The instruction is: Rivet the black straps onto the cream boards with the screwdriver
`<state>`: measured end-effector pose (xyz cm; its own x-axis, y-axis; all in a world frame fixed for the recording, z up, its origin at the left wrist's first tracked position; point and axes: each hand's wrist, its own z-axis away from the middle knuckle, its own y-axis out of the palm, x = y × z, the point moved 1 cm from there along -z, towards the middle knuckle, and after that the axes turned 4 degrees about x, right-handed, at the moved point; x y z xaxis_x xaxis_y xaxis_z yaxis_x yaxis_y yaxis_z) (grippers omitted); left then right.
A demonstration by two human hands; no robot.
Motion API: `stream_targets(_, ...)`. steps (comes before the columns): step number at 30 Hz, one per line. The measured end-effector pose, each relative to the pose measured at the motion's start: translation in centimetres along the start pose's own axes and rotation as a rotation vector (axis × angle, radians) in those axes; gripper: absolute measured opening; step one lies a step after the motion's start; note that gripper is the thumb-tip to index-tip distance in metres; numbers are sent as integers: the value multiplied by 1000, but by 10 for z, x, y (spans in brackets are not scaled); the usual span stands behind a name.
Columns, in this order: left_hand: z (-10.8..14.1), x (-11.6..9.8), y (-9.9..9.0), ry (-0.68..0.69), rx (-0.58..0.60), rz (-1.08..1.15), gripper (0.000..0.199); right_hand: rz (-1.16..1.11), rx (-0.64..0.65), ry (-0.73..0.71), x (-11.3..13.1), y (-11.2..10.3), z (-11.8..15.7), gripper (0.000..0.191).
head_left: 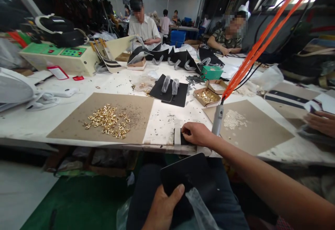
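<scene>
My left hand point(167, 202) grips a black panel point(191, 174) over my lap, thumb on top; a plastic-wrapped strip point(200, 207) hangs from it. At the table's front edge, the fingers of my right hand point(196, 133) are pinched together on a small black pad point(177, 136); a tiny gold-coloured bit shows at the fingertips, too small to name. Gold metal buckles point(107, 120) lie heaped on a brown board point(70, 127) to the left. A grey screwdriver-like tool point(217, 118) hangs on orange cords beside my right wrist.
Black panels with wrapped handles point(180, 94) lie mid-table. Behind stand a box of gold parts point(206, 97) and a green box point(211, 72). Small pale discs point(234, 119) lie on the right board. A green-topped machine point(62, 54) stands left. Other people sit across the table; someone's hand point(321, 122) is far right.
</scene>
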<state>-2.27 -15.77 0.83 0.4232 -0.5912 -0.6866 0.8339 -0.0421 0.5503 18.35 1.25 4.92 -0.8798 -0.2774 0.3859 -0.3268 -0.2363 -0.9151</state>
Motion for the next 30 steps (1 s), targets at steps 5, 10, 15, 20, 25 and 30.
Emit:
stream_targets(5,-1,-1,-2,-5,11,-6,54,-172,50,34,-4,0,-5,14)
stream_targets(10,0,1,-5,-6,21,-15,55,-205,165,77,-4,-8,-15,13)
stream_targets(15,3,2,-8,7,9,-17,55,-100,216,35,1,-17,-18,16)
stream_targets(20,5,2,-8,3,6,2,58,-262,201,5,-5,-13,-12,21)
stream_targets(25,6,2,-7,-7,-2,7,56,-196,109,48,-11,-6,-10,15)
stream_targets(30,4,3,-11,2,10,7,58,-372,178,57,-14,-6,-9,12)
